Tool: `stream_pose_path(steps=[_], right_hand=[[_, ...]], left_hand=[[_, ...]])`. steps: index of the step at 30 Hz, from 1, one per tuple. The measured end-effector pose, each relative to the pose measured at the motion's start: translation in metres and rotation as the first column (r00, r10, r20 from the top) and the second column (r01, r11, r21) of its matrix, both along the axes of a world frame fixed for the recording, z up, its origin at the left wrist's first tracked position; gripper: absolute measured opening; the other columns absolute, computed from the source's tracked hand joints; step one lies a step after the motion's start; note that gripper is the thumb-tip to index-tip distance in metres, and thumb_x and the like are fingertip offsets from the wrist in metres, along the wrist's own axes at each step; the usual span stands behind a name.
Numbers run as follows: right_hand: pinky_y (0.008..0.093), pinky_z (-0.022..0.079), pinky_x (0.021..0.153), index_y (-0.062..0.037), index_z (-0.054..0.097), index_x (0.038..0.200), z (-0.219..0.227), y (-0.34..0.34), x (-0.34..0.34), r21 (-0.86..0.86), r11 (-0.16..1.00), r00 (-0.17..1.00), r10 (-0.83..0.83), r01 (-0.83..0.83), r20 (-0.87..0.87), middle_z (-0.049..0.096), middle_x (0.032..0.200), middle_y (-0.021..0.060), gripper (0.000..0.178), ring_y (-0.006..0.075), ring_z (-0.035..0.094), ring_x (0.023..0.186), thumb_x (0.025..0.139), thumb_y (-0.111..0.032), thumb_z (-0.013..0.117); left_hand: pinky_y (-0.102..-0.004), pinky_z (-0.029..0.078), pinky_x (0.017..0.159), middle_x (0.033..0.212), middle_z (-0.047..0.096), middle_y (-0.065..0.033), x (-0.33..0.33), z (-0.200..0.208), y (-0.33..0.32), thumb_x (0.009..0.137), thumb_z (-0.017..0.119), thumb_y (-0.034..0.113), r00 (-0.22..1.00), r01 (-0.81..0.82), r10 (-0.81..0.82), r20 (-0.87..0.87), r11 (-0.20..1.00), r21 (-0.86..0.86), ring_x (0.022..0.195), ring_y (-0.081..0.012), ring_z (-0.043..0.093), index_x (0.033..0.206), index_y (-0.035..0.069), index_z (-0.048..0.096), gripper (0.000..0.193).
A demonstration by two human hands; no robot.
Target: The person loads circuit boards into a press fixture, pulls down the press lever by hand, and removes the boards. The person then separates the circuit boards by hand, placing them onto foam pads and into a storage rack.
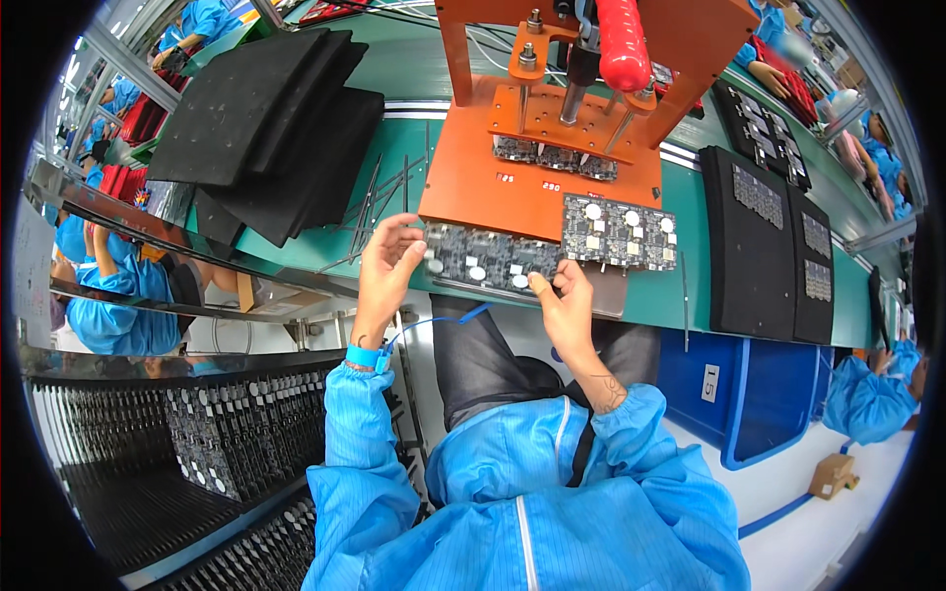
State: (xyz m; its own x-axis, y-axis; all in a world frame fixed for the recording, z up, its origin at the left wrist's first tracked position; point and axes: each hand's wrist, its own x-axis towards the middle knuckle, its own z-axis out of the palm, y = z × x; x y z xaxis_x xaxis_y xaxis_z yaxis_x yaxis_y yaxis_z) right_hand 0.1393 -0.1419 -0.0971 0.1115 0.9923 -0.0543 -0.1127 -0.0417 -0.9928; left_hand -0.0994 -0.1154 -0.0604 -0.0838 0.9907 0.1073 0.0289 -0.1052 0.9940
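Note:
A dark circuit board panel [473,258] with white round parts is held level at the front edge of an orange press fixture [473,187]. My left hand [390,266] grips its left end, thumb on top. At the right end, the thumb and fingers of my right hand [564,295] pinch the same panel. Just right of it, a second circuit board panel [619,232] lies at the fixture's front right corner, its underside support partly hidden. Under the fixture's raised upper plate [557,123] sits another row of boards [554,158]. A red lever handle [623,44] rises above.
Stacked black foam sheets [246,108] and thin black strips [370,202] lie on the left. Black foam trays [749,266] with boards are on the right. A rack of boards [232,424] stands lower left, a blue bin [769,394] lower right. Other people work nearby.

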Motion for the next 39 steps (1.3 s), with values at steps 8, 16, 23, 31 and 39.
stream_pose_path(steps=[8,16,23,31,39], right_hand=[[0.0381,0.034,0.081,-0.0009,0.053,0.083,0.009,0.002,0.002,0.244,0.96,0.708,-0.076,-0.139,0.703,0.059,0.084,0.0135,0.028,0.0303,0.05,0.083,0.077,-0.021,0.072],[0.0408,0.04,0.076,0.0001,0.055,0.08,-0.007,-0.005,0.014,0.474,0.83,0.75,-0.105,-0.295,0.653,0.058,0.083,0.0143,0.023,0.0323,0.053,0.083,0.074,-0.014,0.073],[0.0361,0.036,0.07,-0.0045,0.057,0.075,0.001,-0.002,-0.001,0.507,0.833,0.722,-0.211,-0.22,0.659,0.057,0.075,0.0083,0.019,0.0263,0.052,0.075,0.075,-0.016,0.072],[0.0394,0.037,0.077,-0.0048,0.059,0.08,0.007,0.003,-0.008,0.222,0.973,0.695,-0.2,0.059,0.69,0.06,0.075,0.0114,0.019,0.0277,0.052,0.077,0.078,-0.02,0.071],[0.0404,0.048,0.079,-0.0054,0.055,0.076,-0.016,-0.016,0.023,0.629,0.516,0.576,-0.285,-0.581,0.766,0.064,0.099,0.0083,0.011,0.0258,0.06,0.098,0.07,-0.005,0.065]], left_hand=[[-0.0202,0.044,0.071,0.084,0.055,0.0011,-0.01,-0.025,-0.001,0.088,0.063,0.003,0.991,0.081,-0.092,-0.098,0.99,-0.116,0.08,-0.0058,0.053,0.111,-0.002,0.054,0.025],[-0.0277,0.048,0.075,0.086,0.066,-0.0074,-0.001,-0.037,-0.034,0.085,0.061,0.003,0.946,-0.064,0.098,-0.308,0.991,0.116,0.079,-0.0159,0.061,0.097,-0.001,0.06,0.013],[-0.0292,0.041,0.062,0.07,0.054,-0.0057,0.027,-0.045,-0.024,0.085,0.064,0.013,0.893,-0.301,0.362,-0.266,0.922,0.245,0.066,-0.0148,0.049,0.083,0.001,0.053,0.017],[-0.0301,0.032,0.053,0.062,0.042,-0.0036,0.033,-0.027,-0.005,0.087,0.063,0.014,0.874,-0.307,0.286,-0.393,0.952,0.01,0.061,-0.0117,0.033,0.077,-0.002,0.048,0.024],[-0.0431,0.036,0.105,0.136,0.049,-0.0204,0.001,-0.061,-0.097,0.074,0.06,-0.001,0.717,-0.103,0.281,-0.638,0.948,0.302,0.124,-0.0394,0.045,0.115,0.001,0.06,0.041]])
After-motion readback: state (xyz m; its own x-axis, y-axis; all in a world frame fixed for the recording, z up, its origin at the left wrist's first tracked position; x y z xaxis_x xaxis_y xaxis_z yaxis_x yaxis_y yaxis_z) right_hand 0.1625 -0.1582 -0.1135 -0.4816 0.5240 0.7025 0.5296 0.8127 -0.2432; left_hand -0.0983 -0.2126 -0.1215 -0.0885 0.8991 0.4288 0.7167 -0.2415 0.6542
